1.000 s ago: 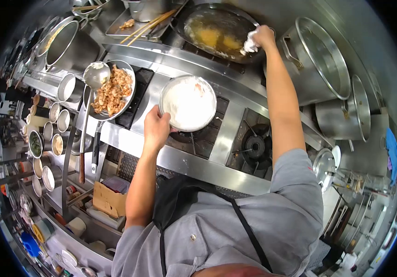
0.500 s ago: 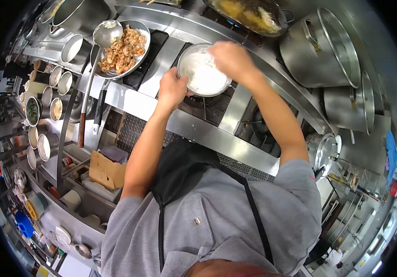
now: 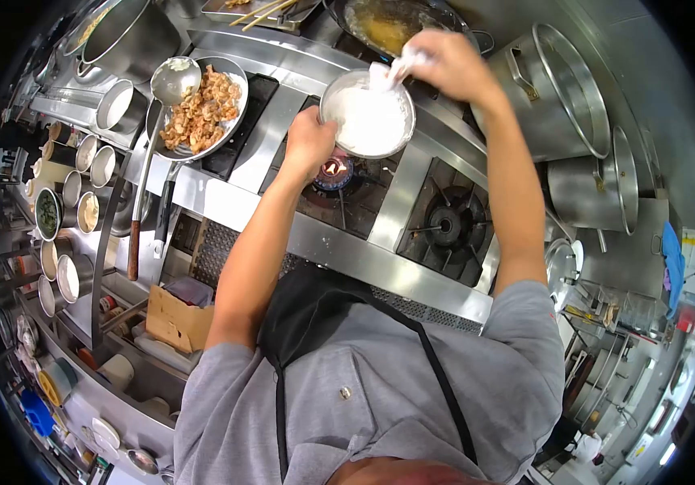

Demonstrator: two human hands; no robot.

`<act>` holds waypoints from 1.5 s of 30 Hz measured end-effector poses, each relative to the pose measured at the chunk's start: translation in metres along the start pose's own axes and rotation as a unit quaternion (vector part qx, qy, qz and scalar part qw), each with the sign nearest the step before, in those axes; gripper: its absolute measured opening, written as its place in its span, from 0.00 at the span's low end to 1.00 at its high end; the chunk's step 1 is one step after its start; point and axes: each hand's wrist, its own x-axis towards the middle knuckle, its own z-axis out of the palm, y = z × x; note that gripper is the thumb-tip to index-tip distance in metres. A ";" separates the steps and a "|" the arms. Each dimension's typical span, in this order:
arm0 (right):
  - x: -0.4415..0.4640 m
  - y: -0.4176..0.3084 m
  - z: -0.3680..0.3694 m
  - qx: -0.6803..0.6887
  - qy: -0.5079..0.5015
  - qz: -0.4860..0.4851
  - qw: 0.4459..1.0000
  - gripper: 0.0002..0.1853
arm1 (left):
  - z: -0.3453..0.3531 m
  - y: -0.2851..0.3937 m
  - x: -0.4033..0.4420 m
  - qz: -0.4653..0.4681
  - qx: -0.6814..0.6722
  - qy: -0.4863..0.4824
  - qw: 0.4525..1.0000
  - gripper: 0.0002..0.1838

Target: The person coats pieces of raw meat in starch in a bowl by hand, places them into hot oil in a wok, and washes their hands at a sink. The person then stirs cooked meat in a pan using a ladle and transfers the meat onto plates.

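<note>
- Left hand (image 3: 313, 144) is clamped on the near-left rim of a round metal bowl (image 3: 372, 121), holding it up over the stove, full of soft white powder.
- Right hand (image 3: 447, 66) is apart from the left, fingers pinched on a floppy, white-coated piece (image 3: 396, 69) at the bowl's far edge. Looks soft and irregular.
- Frying pan (image 3: 240, 125) off to the left: shallow, round, piled with lumpy, glossy brown pieces (image 3: 204, 111). A steel ladle (image 3: 175, 79) lies across its left side, long handle ending in wood.
- Just past the bowl there's a dark oval pan (image 3: 392, 26) with yellowish, foamy liquid. Right hand is pretty near its edge, and a tall steel pot (image 3: 562, 93) sits close on the right, so it's tight there.
- More room toward the person: the dark, unlit burner (image 3: 447, 226) has nothing on it.
- Surface (image 3: 230, 200) is shiny stainless, white specks around, with a lit burner (image 3: 334, 172) just below the bowl.
</note>
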 end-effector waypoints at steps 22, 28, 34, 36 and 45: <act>0.083 0.061 0.100 -0.115 0.045 0.168 0.978 0.15 | -0.123 -0.103 -0.197 -0.199 -0.099 0.113 0.968 0.11; 0.121 -0.114 0.163 0.047 0.019 0.042 0.998 0.13 | -0.124 -0.190 -0.202 -0.118 0.067 0.155 0.979 0.12; 0.076 -0.160 0.211 0.093 -0.037 -0.015 0.995 0.14 | -0.190 -0.235 -0.254 -0.081 -0.033 0.031 0.996 0.22; 0.063 -0.176 0.213 0.156 -0.152 0.036 0.975 0.10 | -0.263 -0.286 -0.320 -0.049 0.031 0.108 0.992 0.19; 0.149 -0.305 0.224 0.161 -0.235 0.065 0.956 0.09 | -0.324 -0.242 -0.789 -0.589 0.113 0.703 0.383 0.15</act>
